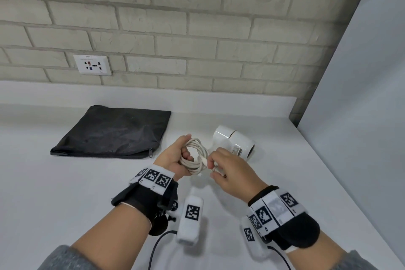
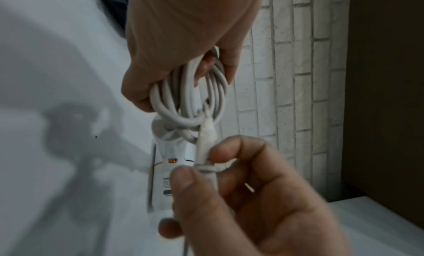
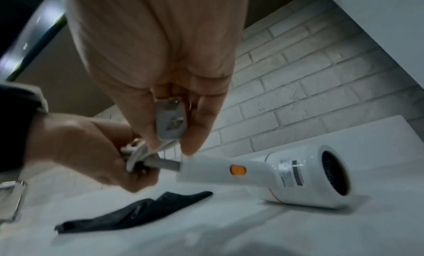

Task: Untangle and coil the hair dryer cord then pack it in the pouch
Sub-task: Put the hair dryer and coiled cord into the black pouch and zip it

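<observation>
Currently my left hand point(image 1: 175, 159) grips the coil point(image 1: 195, 155) above the worktop point(image 1: 65, 193); my right hand point(image 1: 230, 173) pinches the plug point(image 3: 171, 122). The dryer point(image 1: 234, 141) lies just beyond, the pouch point(image 1: 114, 132) flat to the left, apparently zipped. Risk: if my left grip loosens, the loops will likely spring apart. An unsecured plug end may unwind. Pulling could drag the dryer.

The hair dryer point(image 1: 234, 141) is white with an orange switch point(image 3: 238, 170), and its coiled cord point(image 1: 195, 155) is off-white. The zip pouch point(image 1: 114, 132) is black on a white counter point(image 1: 65, 182); the brick wall point(image 1: 197, 28) is pale grey.
</observation>
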`<state>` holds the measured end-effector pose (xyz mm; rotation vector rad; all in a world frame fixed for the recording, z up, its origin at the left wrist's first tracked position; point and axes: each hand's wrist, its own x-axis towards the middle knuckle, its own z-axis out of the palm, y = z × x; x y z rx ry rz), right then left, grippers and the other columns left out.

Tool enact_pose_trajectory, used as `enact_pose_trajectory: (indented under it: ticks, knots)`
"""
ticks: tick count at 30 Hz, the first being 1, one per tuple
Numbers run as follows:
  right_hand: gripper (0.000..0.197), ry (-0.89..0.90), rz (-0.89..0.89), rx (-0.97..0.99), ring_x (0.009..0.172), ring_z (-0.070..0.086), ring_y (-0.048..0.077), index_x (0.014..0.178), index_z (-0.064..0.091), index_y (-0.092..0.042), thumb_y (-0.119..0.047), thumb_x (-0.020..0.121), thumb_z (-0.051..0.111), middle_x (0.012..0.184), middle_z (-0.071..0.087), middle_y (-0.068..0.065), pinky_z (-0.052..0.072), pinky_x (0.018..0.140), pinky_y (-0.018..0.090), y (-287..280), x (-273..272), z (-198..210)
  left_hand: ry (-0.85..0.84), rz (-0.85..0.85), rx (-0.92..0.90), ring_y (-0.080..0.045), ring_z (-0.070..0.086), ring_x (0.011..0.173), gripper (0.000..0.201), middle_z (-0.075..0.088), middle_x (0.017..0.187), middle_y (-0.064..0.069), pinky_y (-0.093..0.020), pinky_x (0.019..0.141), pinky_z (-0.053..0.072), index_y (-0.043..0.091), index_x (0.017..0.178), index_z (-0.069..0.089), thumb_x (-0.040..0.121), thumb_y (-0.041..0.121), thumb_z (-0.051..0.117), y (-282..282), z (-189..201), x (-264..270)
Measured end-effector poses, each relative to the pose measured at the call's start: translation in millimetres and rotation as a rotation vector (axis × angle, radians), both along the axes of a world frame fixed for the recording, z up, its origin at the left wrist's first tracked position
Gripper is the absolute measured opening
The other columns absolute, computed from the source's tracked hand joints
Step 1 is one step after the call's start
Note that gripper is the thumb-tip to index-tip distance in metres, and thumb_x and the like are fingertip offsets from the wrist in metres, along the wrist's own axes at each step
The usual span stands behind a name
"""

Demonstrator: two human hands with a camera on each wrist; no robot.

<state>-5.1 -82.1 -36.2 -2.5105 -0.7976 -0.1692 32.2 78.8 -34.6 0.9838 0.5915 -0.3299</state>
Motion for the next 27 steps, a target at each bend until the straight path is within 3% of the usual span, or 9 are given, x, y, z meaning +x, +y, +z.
enact_pose_trajectory:
  ticks: [6, 9, 13, 17, 19, 21, 23, 25, 27]
  knots:
    - [0.004, 0.205, -0.020, 0.335, 0.072, 0.048, 0.011, 0.087, 0.054, -0.020, -0.018, 0.088, 0.057, 0.074, 0.048, -0.012, 0.041, 0.068, 0.024, 6, 7, -15, -0.030, 0.027, -0.051, -0.013, 0.030, 0.044, 0.063, 0.028, 0.029, 0.002, -0.027, 0.058, 0.034, 0.014, 0.023, 0.043, 0.083, 0.026, 0.057, 6, -7, 4]
    - [0.033, 0.442, -0.089, 0.502, 0.089, 0.047, 0.011, 0.114, 0.045, -0.026, -0.017, 0.086, 0.060, 0.104, 0.047, -0.003, 0.044, 0.074, 0.021, 5, 14, -13, -0.035, 0.015, -0.079, -0.013, 0.029, 0.047, 0.062, 0.029, 0.030, 0.002, -0.029, 0.056, 0.036, 0.014, 0.025, 0.045, 0.084, 0.026, 0.056, 4, -11, 1]
    - [0.060, 0.632, 0.015, 0.295, 0.109, 0.042, 0.010, 0.145, 0.014, -0.028, -0.023, 0.094, 0.047, 0.144, 0.025, -0.002, 0.038, 0.094, 0.022, 4, 22, -6, -0.014, 0.004, -0.101, -0.013, 0.032, 0.040, 0.061, 0.030, 0.030, 0.002, -0.027, 0.055, 0.036, 0.014, 0.026, 0.040, 0.083, 0.028, 0.056, 5, -12, -1]
    - [0.061, 0.537, 0.044, 0.124, 0.118, 0.033, 0.008, 0.146, 0.011, -0.019, -0.016, 0.095, 0.044, 0.139, 0.030, 0.002, 0.026, 0.109, 0.025, 10, 29, -14, 0.042, 0.065, -0.138, -0.012, 0.034, 0.043, 0.053, 0.034, 0.030, 0.002, -0.030, 0.057, 0.037, 0.014, 0.037, 0.041, 0.086, 0.029, 0.055, 5, -15, 3]
    - [0.061, 0.498, 0.037, 0.044, 0.128, 0.033, 0.013, 0.146, 0.013, -0.019, -0.013, 0.094, 0.045, 0.142, 0.031, 0.005, 0.023, 0.110, 0.026, 13, 32, -22, 0.065, 0.058, -0.148, -0.012, 0.041, 0.044, 0.040, 0.046, 0.043, 0.001, -0.032, 0.058, 0.041, 0.013, 0.053, 0.046, 0.089, 0.030, 0.053, 5, -19, 5]
    - [0.060, 0.461, 0.013, -0.060, 0.130, 0.036, 0.021, 0.146, 0.015, -0.019, -0.013, 0.094, 0.044, 0.143, 0.032, 0.007, 0.027, 0.110, 0.030, 14, 36, -30, 0.071, -0.028, -0.129, -0.017, 0.048, 0.062, 0.032, 0.056, 0.073, -0.005, -0.037, 0.076, 0.048, 0.009, 0.070, 0.054, 0.093, 0.030, 0.048, 6, -24, 5]
    - [0.059, 0.423, 0.000, -0.183, 0.128, 0.037, 0.026, 0.146, 0.016, -0.018, -0.013, 0.094, 0.044, 0.143, 0.033, 0.008, 0.030, 0.108, 0.035, 15, 39, -35, 0.068, -0.142, 0.007, -0.020, 0.046, 0.063, 0.032, 0.051, 0.075, -0.009, -0.044, 0.085, 0.046, 0.005, 0.074, 0.052, 0.095, 0.026, 0.042, 9, -28, 2]
    - [0.060, 0.387, 0.002, -0.277, 0.126, 0.037, 0.029, 0.146, 0.017, -0.020, -0.013, 0.093, 0.045, 0.142, 0.034, 0.008, 0.033, 0.107, 0.039, 16, 38, -38, 0.045, -0.238, 0.226, -0.020, 0.046, 0.063, 0.027, 0.049, 0.073, -0.009, -0.046, 0.079, 0.050, 0.004, 0.074, 0.051, 0.095, 0.021, 0.045, 15, -30, 0]
    - [0.059, 0.354, 0.000, -0.345, 0.124, 0.038, 0.030, 0.145, 0.019, -0.022, -0.015, 0.093, 0.046, 0.140, 0.035, 0.008, 0.035, 0.104, 0.042, 19, 37, -37, -0.023, -0.422, 0.610, -0.025, 0.056, 0.076, 0.019, 0.056, 0.087, -0.013, -0.044, 0.081, 0.054, 0.006, 0.079, 0.053, 0.092, 0.019, 0.051, 26, -27, 2]
